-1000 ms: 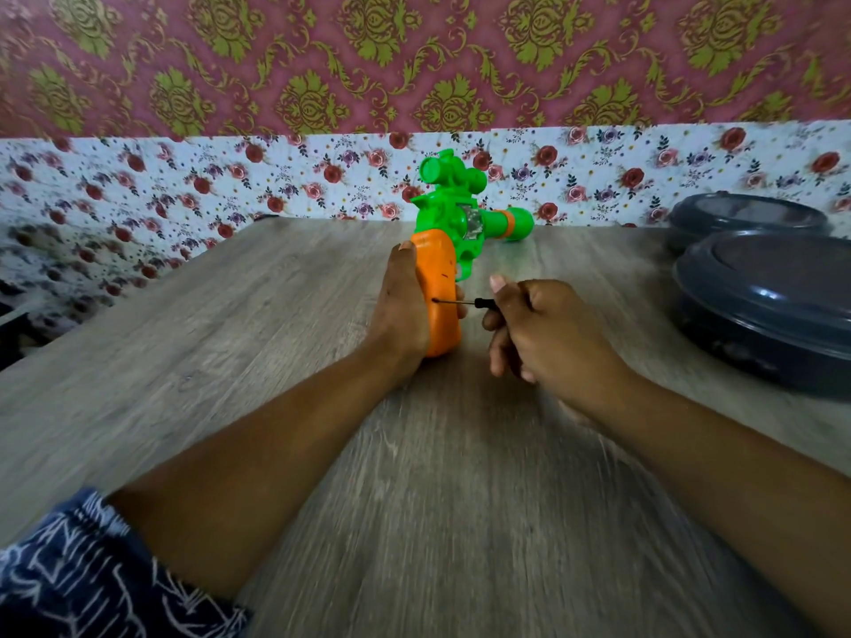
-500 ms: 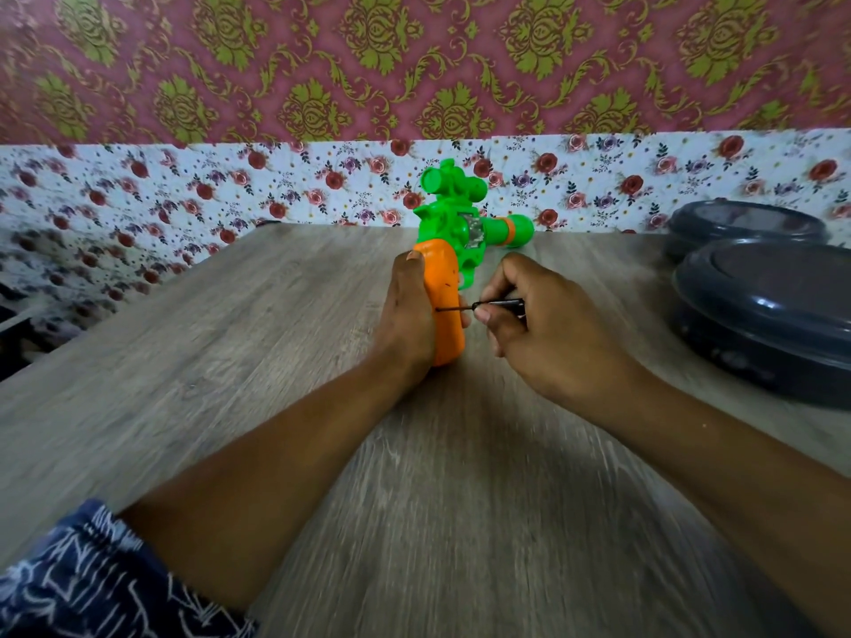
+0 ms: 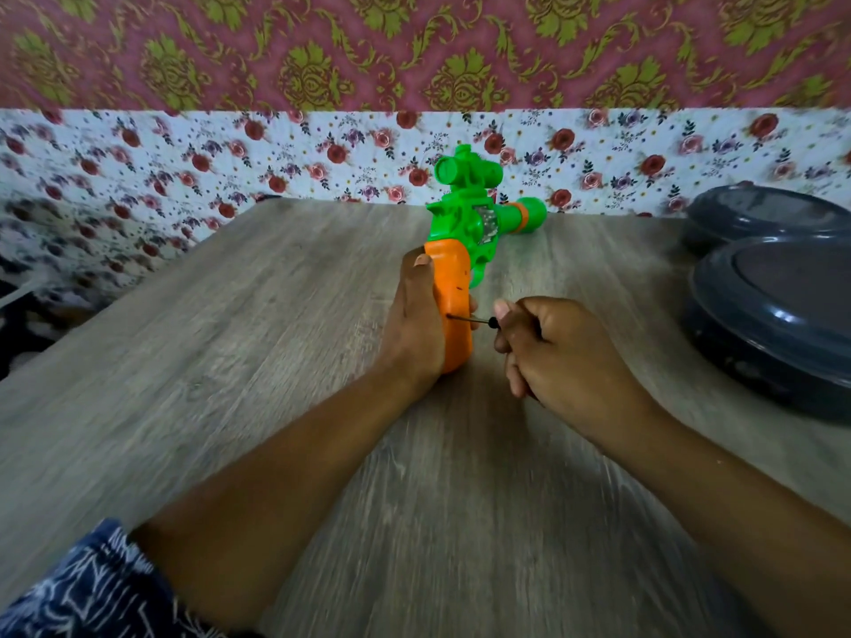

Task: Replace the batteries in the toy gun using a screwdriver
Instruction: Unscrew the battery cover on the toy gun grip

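A toy gun (image 3: pixel 465 232) with a green body and an orange grip lies on the wooden table (image 3: pixel 230 361), barrel pointing to the far right. My left hand (image 3: pixel 412 324) clasps the orange grip from the left and steadies it. My right hand (image 3: pixel 552 352) is closed around a small screwdriver (image 3: pixel 474 319). Its thin dark shaft runs level to the left, and its tip touches the side of the orange grip. Most of the handle is hidden in my fist. No batteries are visible.
Two dark grey round lidded containers (image 3: pixel 778 315) sit at the table's right edge, one behind the other. A flowered wall covering (image 3: pixel 184 168) rises right behind the table's far edge. A patterned blue sleeve (image 3: pixel 83 591) shows at the bottom left.
My right hand has turned on the screwdriver: the fingers that pinched the shaft half a second ago are curled back into a fist. The gun and my left hand have stayed in place.
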